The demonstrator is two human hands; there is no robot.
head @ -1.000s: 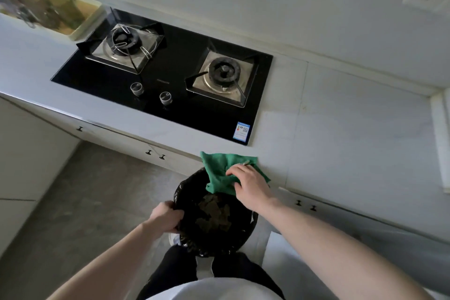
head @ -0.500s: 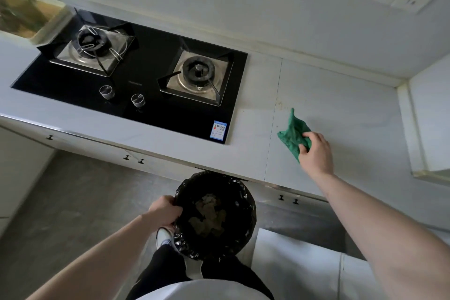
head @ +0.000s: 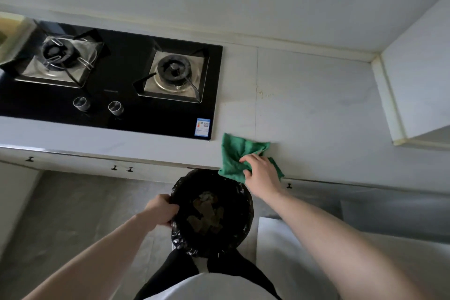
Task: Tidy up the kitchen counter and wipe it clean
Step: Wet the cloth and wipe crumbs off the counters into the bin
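Right hand (head: 261,175) has its grip pressed down on a green cloth (head: 237,157), which lies at the near edge of the white counter (head: 328,109) — just right of the black gas hob (head: 117,75), with one corner hanging over the edge. Left hand (head: 160,209) has its grip closed on the rim of a black-lined bin (head: 211,212) held just below that edge — scraps sit inside.

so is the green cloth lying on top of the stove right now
No, the green cloth is under the right hand at the front edge of the counter, to the right of the stove.
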